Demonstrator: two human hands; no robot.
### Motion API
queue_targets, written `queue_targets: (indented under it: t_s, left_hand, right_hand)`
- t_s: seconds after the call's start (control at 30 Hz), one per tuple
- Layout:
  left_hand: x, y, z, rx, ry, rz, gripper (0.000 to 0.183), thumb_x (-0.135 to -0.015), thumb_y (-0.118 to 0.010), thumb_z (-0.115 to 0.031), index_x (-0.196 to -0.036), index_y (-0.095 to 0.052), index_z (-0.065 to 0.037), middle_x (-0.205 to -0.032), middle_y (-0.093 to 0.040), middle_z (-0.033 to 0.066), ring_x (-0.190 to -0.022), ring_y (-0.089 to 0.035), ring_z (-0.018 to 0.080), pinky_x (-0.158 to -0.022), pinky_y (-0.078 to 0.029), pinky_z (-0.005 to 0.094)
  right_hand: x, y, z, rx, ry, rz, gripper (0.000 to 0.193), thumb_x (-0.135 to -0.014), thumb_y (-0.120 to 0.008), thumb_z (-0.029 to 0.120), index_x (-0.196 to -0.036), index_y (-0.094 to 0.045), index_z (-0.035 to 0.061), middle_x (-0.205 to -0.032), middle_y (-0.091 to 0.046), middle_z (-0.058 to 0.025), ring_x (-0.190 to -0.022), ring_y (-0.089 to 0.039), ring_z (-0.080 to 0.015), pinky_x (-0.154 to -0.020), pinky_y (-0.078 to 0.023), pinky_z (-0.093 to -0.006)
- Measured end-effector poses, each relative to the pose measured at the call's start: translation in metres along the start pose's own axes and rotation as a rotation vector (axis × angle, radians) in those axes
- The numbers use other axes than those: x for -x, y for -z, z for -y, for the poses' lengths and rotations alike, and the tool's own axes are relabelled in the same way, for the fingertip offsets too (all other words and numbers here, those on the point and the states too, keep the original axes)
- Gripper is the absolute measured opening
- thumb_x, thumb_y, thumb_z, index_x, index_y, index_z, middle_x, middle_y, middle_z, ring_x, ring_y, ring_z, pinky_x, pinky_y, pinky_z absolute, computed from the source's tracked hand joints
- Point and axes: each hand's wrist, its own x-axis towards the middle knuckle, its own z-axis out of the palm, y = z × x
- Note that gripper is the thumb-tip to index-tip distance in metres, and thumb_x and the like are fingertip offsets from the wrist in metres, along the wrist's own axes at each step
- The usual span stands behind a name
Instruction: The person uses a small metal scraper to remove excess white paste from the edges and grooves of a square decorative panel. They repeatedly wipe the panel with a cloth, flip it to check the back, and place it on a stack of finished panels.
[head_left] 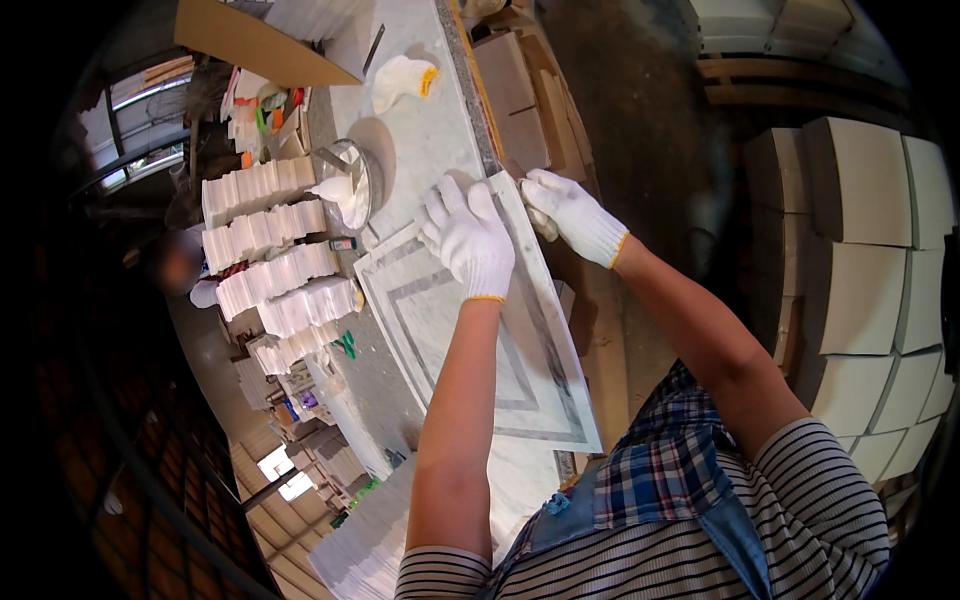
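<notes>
A white and grey stone panel [455, 330] with nested rectangular bands lies on the work table, its right edge reaching past the table's side. My left hand [468, 238], in a white knit glove with a yellow cuff, rests on the panel's far part with fingers stretched out. Beside the panel's far right corner is my right hand [575, 215], gloved the same way, with its fingers curled. A dark sliver shows by those fingertips; what it belongs to is hidden. Left of my left hand stands a clear bowl [375, 185] of white paste with a flat-bladed tool in it.
A loose white glove [398, 85] lies farther up the table [430, 125]. Several stacks of white tiles [265, 245] line the left side. Cardboard [520, 75] sits below the table's right edge. White blocks [865, 290] are piled at the right. A brown board [260, 40] leans at the far left.
</notes>
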Motion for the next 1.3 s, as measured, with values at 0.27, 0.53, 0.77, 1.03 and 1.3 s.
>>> queue_targets:
  t_s: [0.27, 0.53, 0.77, 1.03, 1.3]
  left_hand:
    - [0.004, 0.014, -0.016, 0.047, 0.038, -0.032, 0.058, -0.102, -0.035, -0.047, -0.144, -0.045, -0.008, -0.150, -0.040, 0.0203, -0.139, -0.031, 0.0436, -0.115, -0.022, 0.0546]
    - [0.003, 0.016, -0.019, 0.022, 0.048, -0.035, 0.058, -0.102, -0.034, -0.046, -0.143, -0.048, -0.007, -0.150, -0.042, 0.0214, -0.139, -0.033, 0.0426, -0.116, -0.023, 0.0494]
    - [0.004, 0.012, -0.013, 0.020, 0.014, -0.069, 0.059, -0.102, -0.035, -0.046, -0.142, -0.048, -0.006, -0.148, -0.043, 0.0222, -0.137, -0.034, 0.0436, -0.116, -0.023, 0.0503]
    - [0.003, 0.010, -0.012, 0.046, 0.031, -0.030, 0.061, -0.102, -0.038, -0.051, -0.145, -0.045, -0.008, -0.149, -0.040, 0.0203, -0.141, -0.029, 0.0430, -0.115, -0.020, 0.0590]
    - [0.002, 0.009, -0.014, 0.006, 0.057, -0.040, 0.060, -0.102, -0.036, -0.048, -0.144, -0.046, -0.007, -0.151, -0.040, 0.0216, -0.139, -0.032, 0.0424, -0.116, -0.022, 0.0524]
  right_hand:
    - [-0.005, -0.002, 0.001, -0.030, 0.048, -0.011, 0.030, -0.104, -0.047, 0.032, -0.085, -0.053, 0.0106, -0.069, -0.046, 0.0040, -0.060, -0.040, -0.0079, -0.056, -0.036, -0.0246]
    - [-0.020, -0.003, -0.008, -0.203, 0.062, -0.002, 0.026, -0.104, -0.048, 0.029, -0.088, -0.058, 0.0107, -0.071, -0.048, 0.0051, -0.060, -0.041, -0.0074, -0.056, -0.036, -0.0239]
    - [-0.022, -0.008, -0.010, -0.238, 0.056, -0.039, 0.027, -0.105, -0.048, 0.029, -0.090, -0.059, 0.0104, -0.071, -0.049, 0.0052, -0.060, -0.041, -0.0066, -0.055, -0.036, -0.0232]
    - [-0.019, -0.003, -0.002, -0.121, 0.037, -0.013, 0.028, -0.105, -0.047, 0.032, -0.088, -0.057, 0.0119, -0.070, -0.046, 0.0057, -0.060, -0.040, -0.0063, -0.054, -0.035, -0.0236]
    - [-0.012, 0.000, 0.006, -0.049, 0.023, 0.024, 0.031, -0.105, -0.047, 0.035, -0.085, -0.053, 0.0118, -0.068, -0.043, 0.0054, -0.060, -0.038, -0.0071, -0.055, -0.035, -0.0246]
